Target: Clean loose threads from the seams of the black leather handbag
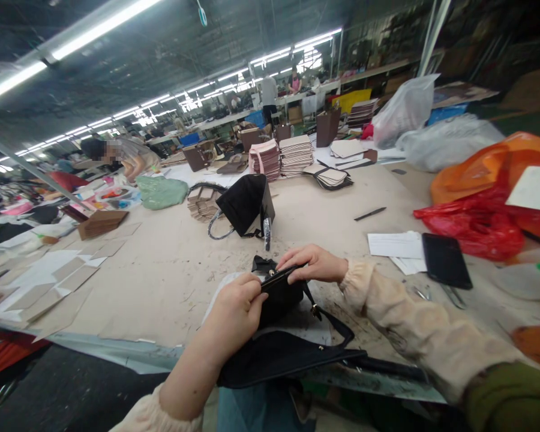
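Observation:
A black bag (281,303) with a strap and small metal fittings lies at the table's near edge in front of me. My left hand (240,303) is closed on the bag's upper edge, thumb and fingers pinching it. My right hand (315,263) grips the same edge farther right, its fingers over the far side and its thumb on the near side. A wide black flap or panel (288,357) spreads below the bag over the table's edge. Beyond my hands stands another black bag (245,204), tilted, with a plastic-wrapped handle. What lies inside the held bag is hidden.
The table (162,288) carries stacked panels (296,155), a green plastic bag (162,191), and loose sheets at left. At right lie a phone (446,261), white papers (396,245), a dark pen-like tool (369,213) and a red plastic bag (472,225). Another person (126,155) leans over the table far left.

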The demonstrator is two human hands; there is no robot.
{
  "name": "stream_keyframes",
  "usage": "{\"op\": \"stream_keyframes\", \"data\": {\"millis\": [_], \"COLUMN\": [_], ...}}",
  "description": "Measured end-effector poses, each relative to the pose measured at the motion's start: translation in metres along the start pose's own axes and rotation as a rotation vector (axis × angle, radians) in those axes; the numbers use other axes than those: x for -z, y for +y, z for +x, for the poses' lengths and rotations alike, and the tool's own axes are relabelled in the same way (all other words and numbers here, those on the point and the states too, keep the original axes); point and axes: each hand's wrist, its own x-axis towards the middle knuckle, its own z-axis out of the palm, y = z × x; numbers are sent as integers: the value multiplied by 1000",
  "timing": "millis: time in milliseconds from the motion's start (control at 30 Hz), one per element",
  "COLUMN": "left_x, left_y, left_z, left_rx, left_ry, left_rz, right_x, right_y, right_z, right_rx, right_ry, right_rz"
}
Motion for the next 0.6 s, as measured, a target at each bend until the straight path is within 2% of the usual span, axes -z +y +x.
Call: {"op": "stream_keyframes", "data": {"millis": [200, 400, 600], "left_x": [1, 3, 4], "left_y": [0, 1, 0], "left_z": [1, 0, 0], "left_rx": [-3, 16, 45], "left_ry": [10, 7, -3], "left_rz": [-50, -42, -36], "right_x": [-2, -2, -7], "right_y": [1, -7, -13], "right_z": [-2, -2, -1], "right_rx": [-19, 68, 72], "right_ry": [46, 26, 79], "right_rz": [-39, -126, -262]}}
